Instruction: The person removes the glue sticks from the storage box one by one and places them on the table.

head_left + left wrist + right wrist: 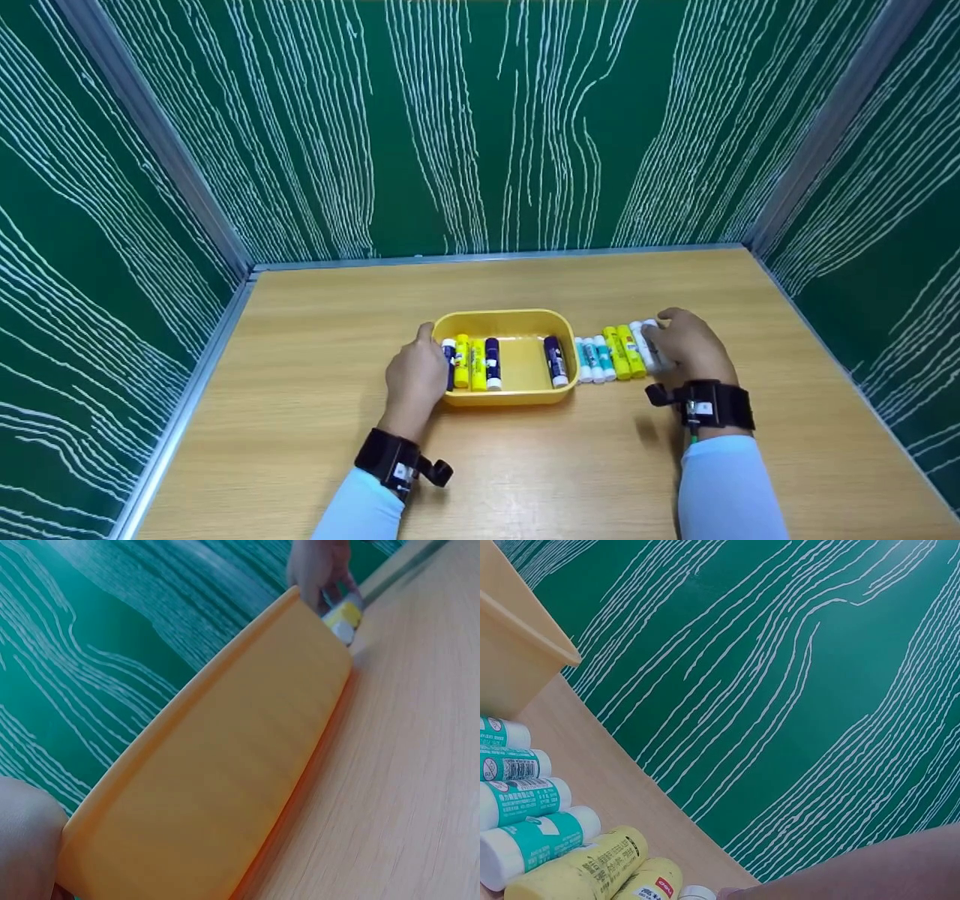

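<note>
A yellow plastic bin point(517, 398) stands on the table. Its left end is gripped by my left hand point(417, 373), with fingers at the rim. Inside lie yellow glue sticks point(478, 365) and dark purple ones, one purple glue stick point(555, 361) apart at the right. To the right of the bin runs a row of glue sticks side by side: teal-and-white ones point(602, 358), yellow ones point(631, 351), then white ones point(642, 341). At the row's right end my right hand point(694, 346) holds a white glue stick, partly hidden by the fingers.
The wooden table point(525, 465) is bounded by green panels point(495, 150) with white wavy lines at the back and both sides. Metal frame strips point(180, 157) join the panels. The row of glue sticks lies close against the bin's right wall.
</note>
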### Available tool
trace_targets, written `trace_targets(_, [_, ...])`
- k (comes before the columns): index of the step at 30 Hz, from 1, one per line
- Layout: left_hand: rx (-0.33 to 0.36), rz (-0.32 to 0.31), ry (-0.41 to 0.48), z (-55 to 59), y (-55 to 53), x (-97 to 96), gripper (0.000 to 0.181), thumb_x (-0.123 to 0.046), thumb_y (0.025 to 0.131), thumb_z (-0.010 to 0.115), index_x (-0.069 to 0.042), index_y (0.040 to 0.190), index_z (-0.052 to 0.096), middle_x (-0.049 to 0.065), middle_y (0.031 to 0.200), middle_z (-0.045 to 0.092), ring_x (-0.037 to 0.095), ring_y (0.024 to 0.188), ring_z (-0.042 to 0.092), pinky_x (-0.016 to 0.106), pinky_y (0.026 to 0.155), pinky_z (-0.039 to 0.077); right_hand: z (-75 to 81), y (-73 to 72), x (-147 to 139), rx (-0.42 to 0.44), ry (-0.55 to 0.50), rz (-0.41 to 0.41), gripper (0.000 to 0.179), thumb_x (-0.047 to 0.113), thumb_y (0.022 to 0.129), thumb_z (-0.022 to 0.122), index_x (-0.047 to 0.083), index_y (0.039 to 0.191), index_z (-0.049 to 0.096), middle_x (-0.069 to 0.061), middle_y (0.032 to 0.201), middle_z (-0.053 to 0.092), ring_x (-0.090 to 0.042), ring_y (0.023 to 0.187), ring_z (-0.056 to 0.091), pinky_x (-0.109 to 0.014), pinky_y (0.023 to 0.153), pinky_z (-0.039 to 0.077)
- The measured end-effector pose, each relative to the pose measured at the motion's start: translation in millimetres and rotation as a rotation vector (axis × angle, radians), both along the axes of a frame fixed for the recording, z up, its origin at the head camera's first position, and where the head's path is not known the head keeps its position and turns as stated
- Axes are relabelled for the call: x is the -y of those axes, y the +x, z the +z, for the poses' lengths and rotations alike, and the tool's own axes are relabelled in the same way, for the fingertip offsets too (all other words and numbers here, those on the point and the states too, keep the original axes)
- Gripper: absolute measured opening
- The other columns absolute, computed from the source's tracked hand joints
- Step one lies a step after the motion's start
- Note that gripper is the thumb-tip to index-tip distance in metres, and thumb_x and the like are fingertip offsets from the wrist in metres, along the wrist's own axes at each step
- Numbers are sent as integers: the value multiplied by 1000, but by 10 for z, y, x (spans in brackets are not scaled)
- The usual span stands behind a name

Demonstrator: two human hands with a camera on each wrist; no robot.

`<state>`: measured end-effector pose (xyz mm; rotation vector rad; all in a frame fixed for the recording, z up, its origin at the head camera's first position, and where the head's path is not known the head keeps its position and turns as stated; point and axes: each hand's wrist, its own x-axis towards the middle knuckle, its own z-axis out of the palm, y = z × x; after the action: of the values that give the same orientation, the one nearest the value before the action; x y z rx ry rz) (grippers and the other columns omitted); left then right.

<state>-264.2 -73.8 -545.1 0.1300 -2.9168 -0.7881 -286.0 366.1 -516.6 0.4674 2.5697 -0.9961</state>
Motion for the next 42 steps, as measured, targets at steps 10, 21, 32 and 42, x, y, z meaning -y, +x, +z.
trace_targets(10, [37, 11, 5, -1, -20, -8, 48, -28, 122, 44, -10, 165, 54, 13, 86, 76, 24, 67, 66, 39, 59, 48, 23, -21, -36, -59, 72, 51, 79, 49, 121, 47, -5, 175, 30, -40, 175, 36, -61, 160, 38, -77, 130, 35])
trace_targets(21, [73, 26, 15, 12, -13, -27, 50, -30, 123, 42, -11, 168, 51, 14, 93, 79, 24, 70, 67, 36, 61, 48, 31, 6, -39, -29, -64, -96, 76, 44, 120, 49, 2, 179, 26, -36, 178, 33, -54, 156, 42, -77, 125, 42])
trace_targets(32, [56, 19, 15, 18, -12, -20, 50, -30, 123, 43, -11, 168, 52, 13, 89, 77, 24, 69, 67, 37, 59, 50, 18, -41, -99, -17, 10, -76, 64, 31, 120, 51, -3, 172, 38, -37, 175, 39, -56, 154, 45, -75, 127, 39])
trace_targets(42, [23, 3, -19, 5, -13, -6, 47, -27, 122, 45, -9, 164, 55, 8, 74, 66, 23, 61, 61, 37, 54, 41, -15, -61, -119, 18, -19, -67, 55, 21, 115, 54, -4, 163, 49, -35, 168, 47, -47, 137, 52, -63, 111, 52])
